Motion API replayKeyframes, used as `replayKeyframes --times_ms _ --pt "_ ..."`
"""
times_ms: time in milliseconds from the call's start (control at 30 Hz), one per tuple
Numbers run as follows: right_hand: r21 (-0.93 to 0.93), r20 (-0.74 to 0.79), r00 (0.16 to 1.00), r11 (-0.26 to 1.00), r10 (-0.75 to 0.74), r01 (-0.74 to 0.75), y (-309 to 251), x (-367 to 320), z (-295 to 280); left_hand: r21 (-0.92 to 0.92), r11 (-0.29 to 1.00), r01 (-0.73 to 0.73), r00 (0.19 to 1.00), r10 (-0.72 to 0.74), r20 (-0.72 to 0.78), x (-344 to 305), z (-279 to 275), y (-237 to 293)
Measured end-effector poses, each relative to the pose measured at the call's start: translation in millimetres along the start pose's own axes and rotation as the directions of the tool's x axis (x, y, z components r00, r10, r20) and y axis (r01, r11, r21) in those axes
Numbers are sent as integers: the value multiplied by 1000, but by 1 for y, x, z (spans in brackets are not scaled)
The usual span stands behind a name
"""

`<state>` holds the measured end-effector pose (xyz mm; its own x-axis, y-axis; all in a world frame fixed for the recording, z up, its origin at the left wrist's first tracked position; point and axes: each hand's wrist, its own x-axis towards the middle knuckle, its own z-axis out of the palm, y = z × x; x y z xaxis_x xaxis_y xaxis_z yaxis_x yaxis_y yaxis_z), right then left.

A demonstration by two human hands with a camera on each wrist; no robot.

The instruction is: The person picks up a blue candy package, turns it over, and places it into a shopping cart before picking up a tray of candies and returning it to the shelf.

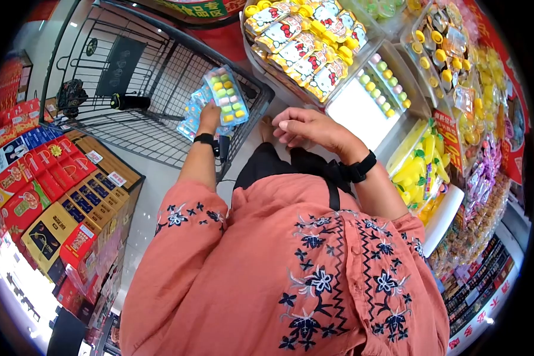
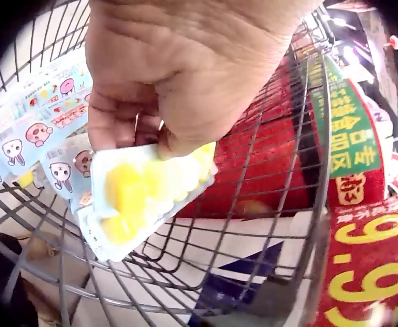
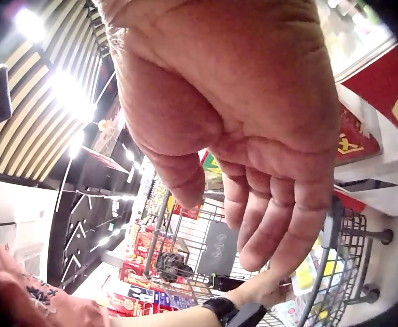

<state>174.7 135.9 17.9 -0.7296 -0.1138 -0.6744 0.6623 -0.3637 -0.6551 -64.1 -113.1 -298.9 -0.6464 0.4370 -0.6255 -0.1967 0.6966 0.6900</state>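
Observation:
In the head view my left hand (image 1: 210, 116) pinches a clear pack of pastel sweets (image 1: 226, 95) over the trolley's wire basket (image 1: 160, 127). The left wrist view shows the thumb and fingers of that hand (image 2: 178, 82) on the edge of the pack (image 2: 127, 197), its yellow pieces facing the camera. Blue printed packs (image 2: 32, 126) lie beside it in the basket. My right hand (image 1: 314, 129) is held in front of my body with nothing in it; in the right wrist view its fingers (image 3: 253, 204) hang loosely bent above the trolley.
A bin of yellow-capped cartoon packs (image 1: 302, 44) stands ahead, beside a tray with similar pastel packs (image 1: 385, 83). Yellow bagged goods (image 1: 418, 166) are at the right. Red and gold boxes (image 1: 53, 172) fill a shelf at the left. A black item (image 1: 130, 101) lies in the trolley.

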Motion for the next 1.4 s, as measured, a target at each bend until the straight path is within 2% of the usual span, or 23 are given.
replayKeyframes --times_ms 33,133,233,367,433,533,567,667,700,800,833,933,967,1067,1100,1200,1233,1333,1400 --pt "-1 16 1000 1000 -18 18 0 2 -1 -203 969 143 987 -124 100 -38 -10 49" --pt "-4 43 997 998 -64 64 -3 8 1 -503 857 111 988 -40 150 -88 -28 103" --pt "-14 -23 988 989 -150 150 -14 12 12 -767 640 48 975 137 176 -135 -39 156" --pt "-32 -117 932 939 -343 341 -42 11 28 -851 519 -84 947 308 95 -176 -34 212" --pt "10 -163 895 906 -416 423 -57 2 35 -885 441 -151 920 390 37 -202 -24 249" --pt "36 -157 854 861 -496 507 -66 -9 32 -863 452 -226 894 448 0 -223 -11 278" --pt "6 -212 824 843 -525 539 -66 -14 34 -841 477 -254 878 478 6 -224 -5 278" --pt "-6 -239 816 842 -526 540 -69 -39 31 -750 586 -305 828 553 95 -234 4 289" --pt "17 -261 821 848 -508 530 -70 -50 31 -755 579 -309 796 591 127 -239 5 296" --pt "112 -236 854 860 -463 498 -57 -74 16 -828 530 -184 802 568 186 -244 2 315" --pt "131 -267 854 861 -447 491 -53 -80 13 -815 547 -192 772 597 218 -234 2 312" --pt "123 -281 868 882 -409 455 -36 -97 -7 -873 478 -97 772 589 237 -229 2 322" --pt "132 -279 871 883 -403 451 -32 -104 -10 -872 481 -95 817 538 208 -233 3 327" --pt "221 -299 880 871 -368 439 -9 -116 -23 -865 496 -73 761 588 273 -220 4 323" --pt "223 -324 875 869 -361 441 -5 -120 -25 -861 504 -67 791 553 262 -224 8 327" --pt "291 -342 856 822 -389 490 5 -136 -30 -832 552 -50 796 525 300 -230 18 331" --pt "281 -374 823 793 -428 540 10 -137 -32 -820 570 -47 799 515 311 -229 20 330" --pt "303 -468 743 703 -479 644 34 -143 -40 -779 625 -44 788 501 357 -225 28 324" --pt "334 -453 743 679 -493 654 44 -150 -45 -762 645 -59 770 515 377 -225 32 322"
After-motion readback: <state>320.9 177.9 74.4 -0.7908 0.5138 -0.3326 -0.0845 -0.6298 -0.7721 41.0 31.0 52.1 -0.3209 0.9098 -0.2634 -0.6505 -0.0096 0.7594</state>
